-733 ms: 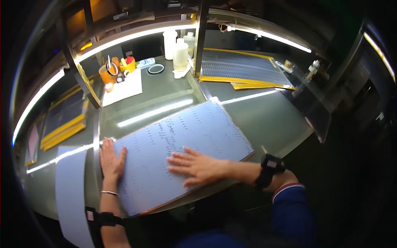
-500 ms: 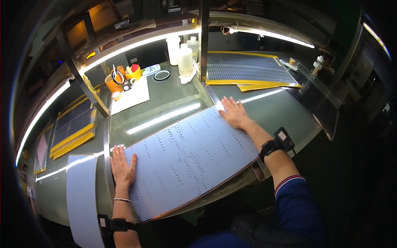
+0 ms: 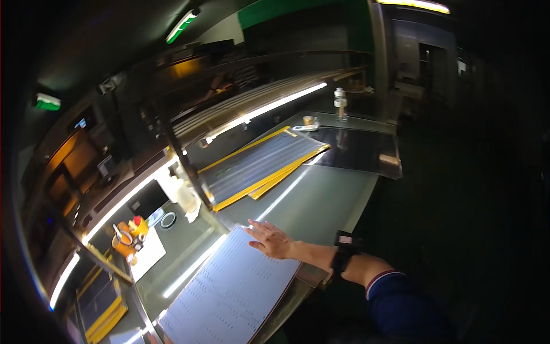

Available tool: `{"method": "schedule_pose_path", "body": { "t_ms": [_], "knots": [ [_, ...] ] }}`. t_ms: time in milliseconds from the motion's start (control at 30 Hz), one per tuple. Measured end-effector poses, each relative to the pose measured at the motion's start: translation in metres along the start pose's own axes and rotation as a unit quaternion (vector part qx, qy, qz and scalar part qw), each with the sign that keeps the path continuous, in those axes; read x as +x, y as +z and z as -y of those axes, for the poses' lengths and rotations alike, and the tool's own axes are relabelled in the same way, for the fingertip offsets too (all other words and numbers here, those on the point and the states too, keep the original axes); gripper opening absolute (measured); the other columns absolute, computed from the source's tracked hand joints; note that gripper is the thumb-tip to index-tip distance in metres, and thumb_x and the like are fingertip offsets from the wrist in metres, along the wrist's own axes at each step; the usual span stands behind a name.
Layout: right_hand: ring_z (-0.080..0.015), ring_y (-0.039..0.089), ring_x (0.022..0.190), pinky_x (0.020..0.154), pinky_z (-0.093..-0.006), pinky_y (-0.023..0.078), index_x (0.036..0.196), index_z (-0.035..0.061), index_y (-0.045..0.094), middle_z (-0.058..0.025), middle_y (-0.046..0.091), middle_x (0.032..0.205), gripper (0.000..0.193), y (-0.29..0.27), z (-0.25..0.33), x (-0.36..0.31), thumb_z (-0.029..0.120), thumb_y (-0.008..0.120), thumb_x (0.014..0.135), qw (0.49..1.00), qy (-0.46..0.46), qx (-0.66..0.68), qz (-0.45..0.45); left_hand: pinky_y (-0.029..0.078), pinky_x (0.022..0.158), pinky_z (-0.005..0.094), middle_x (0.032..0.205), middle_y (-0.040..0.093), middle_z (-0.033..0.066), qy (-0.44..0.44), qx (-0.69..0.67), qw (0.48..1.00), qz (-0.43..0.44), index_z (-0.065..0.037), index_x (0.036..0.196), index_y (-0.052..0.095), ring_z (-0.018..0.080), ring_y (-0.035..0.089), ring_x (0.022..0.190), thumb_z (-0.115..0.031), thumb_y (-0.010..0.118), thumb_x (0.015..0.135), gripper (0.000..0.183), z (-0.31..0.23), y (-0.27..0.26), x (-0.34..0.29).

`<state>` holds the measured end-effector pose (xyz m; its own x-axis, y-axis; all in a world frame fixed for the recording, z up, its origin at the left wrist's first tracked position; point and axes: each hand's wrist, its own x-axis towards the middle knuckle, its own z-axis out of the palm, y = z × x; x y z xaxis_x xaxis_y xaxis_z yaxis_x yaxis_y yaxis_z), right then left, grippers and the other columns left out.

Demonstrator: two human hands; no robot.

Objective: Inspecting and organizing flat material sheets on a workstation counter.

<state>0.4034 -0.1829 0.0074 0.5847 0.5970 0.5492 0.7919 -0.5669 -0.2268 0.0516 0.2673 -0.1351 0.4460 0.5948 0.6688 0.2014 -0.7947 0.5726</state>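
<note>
Item under hand: a large pale perforated sheet (image 3: 232, 292), lying flat on the glossy grey-green worktop (image 3: 321, 200) at the near left of the scene, its long side running from the near left edge toward the centre. Rows of small dark marks cover its face. Its near long edge lies along the front rim of the worktop.

Right hand (image 3: 270, 239): open, fingers spread, palm down and pressed flat on the far right corner of the sheet. It grips nothing. A black wrist device (image 3: 342, 255) sits on the forearm, followed by a dark blue sleeve (image 3: 401, 304) with a pale and red cuff.

Left hand: not in view.

Surroundings on the worktop: beyond the hand, further right, a stack of dark panels with yellow borders (image 3: 260, 166) lies flat, well apart from the sheet. Further still, a dark mat (image 3: 358, 152), with a clear bottle (image 3: 341, 103) and a small cup (image 3: 309, 120) at the far end. To the left, behind an upright post (image 3: 189, 172), stands an orange holder with scissors (image 3: 129, 235) on a white sheet of paper (image 3: 149, 255), a dark ring-shaped item (image 3: 168, 220) and white bottles (image 3: 180, 192) near it. More yellow-edged panels (image 3: 106, 309) lie at the far left. A bright strip light (image 3: 269, 109) runs above the worktop.
</note>
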Motion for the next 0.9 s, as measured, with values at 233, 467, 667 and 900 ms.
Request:
{"method": "schedule_pose_path", "body": {
  "t_ms": [233, 467, 667, 900],
  "knots": [
    [-0.0334, 0.032, 0.125, 0.104, -0.0492, 0.02, 0.13, 0.0039, 0.037, -0.0166, 0.031, 0.138, 0.057, -0.06, -0.009, -0.067, 0.044, 0.036, 0.09, 0.998, -0.034, -0.021, 0.056, 0.037, 0.092, 0.0466, 0.113, 0.052, 0.0273, 0.155, 0.34, 0.9, 0.223, 0.006, 0.11, 0.052, 0.0368, 0.051, 0.105, -0.034, 0.057, 0.085, 0.048, -0.278, -0.124, -0.079],
    [-0.0358, 0.035, 0.122, 0.101, -0.0504, 0.02, 0.123, -0.0001, 0.046, -0.0191, 0.042, 0.129, 0.056, -0.044, -0.007, -0.065, 0.04, 0.048, 0.085, 0.989, -0.058, -0.03, 0.13, 0.029, 0.1, 0.0458, 0.122, 0.044, 0.0246, 0.026, 0.172, 0.953, 0.249, 0.007, 0.118, 0.045, 0.038, 0.04, 0.116, -0.033, 0.073, 0.063, 0.073, -0.252, -0.122, -0.066],
    [-0.0325, 0.037, 0.122, 0.101, -0.0414, 0.028, 0.119, 0.0043, 0.053, -0.0182, 0.047, 0.127, 0.045, -0.069, 0.007, -0.063, 0.023, 0.063, 0.079, 0.986, -0.05, 0.009, 0.161, 0.031, 0.1, 0.0407, 0.128, 0.044, 0.0168, 0.026, 0.186, 0.949, 0.251, 0.0, 0.123, 0.045, 0.0285, 0.038, 0.122, -0.027, 0.072, 0.068, 0.067, -0.242, -0.149, -0.068],
    [-0.0264, 0.056, 0.1, 0.09, -0.0336, 0.04, 0.101, -0.001, 0.063, -0.0149, 0.062, 0.103, 0.026, -0.05, -0.026, -0.051, 0.017, 0.051, 0.087, 0.97, 0.081, 0.204, 0.104, 0.036, 0.099, 0.038, 0.124, 0.05, 0.0128, 0.07, 0.114, 0.955, 0.266, -0.003, 0.109, 0.057, 0.0254, 0.046, 0.117, -0.019, 0.068, 0.072, 0.043, -0.232, -0.157, -0.072]
  ]
}}
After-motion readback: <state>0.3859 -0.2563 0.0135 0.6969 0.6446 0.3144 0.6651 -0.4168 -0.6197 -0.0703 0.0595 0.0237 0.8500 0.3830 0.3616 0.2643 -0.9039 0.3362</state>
